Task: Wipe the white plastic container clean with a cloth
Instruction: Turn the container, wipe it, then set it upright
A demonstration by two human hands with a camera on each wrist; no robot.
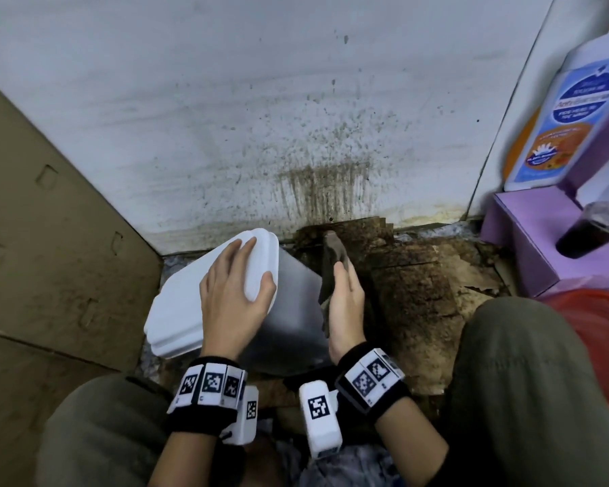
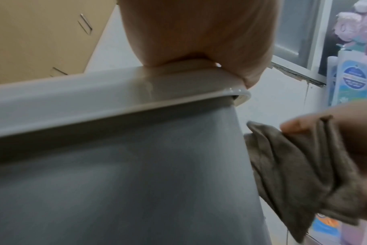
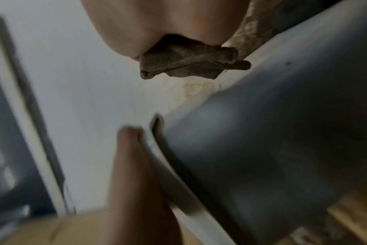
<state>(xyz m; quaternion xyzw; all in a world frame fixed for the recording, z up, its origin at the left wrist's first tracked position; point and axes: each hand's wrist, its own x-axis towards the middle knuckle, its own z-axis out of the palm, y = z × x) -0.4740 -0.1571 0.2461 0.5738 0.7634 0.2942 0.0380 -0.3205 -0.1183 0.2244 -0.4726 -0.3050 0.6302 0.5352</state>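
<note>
Brown cloth (image 1: 333, 272) sits bunched in our right hand (image 1: 345, 304), fingers curled round it, beside the white plastic container (image 1: 289, 311) at six o'clock. Our left hand (image 1: 234, 293) lies flat on its lid (image 1: 176, 311). We judge the side-wall wipe underway; next, press the cloth on.

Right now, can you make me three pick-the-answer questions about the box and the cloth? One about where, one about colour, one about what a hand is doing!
1. Where is the left hand?
A. On the container's lid
B. On the cardboard
C. On a knee

2. What colour is the cloth?
A. Bright red
B. Grey-brown
C. Yellow

3. What is the right hand doing?
A. Hanging empty
B. Holding a cup
C. Gripping the cloth beside the container

Answers: 1 A, its fingers spread over the white lid. 2 B, the left wrist view shows it dull grey-brown. 3 C, its fingers are curled round the bunched cloth.
</note>
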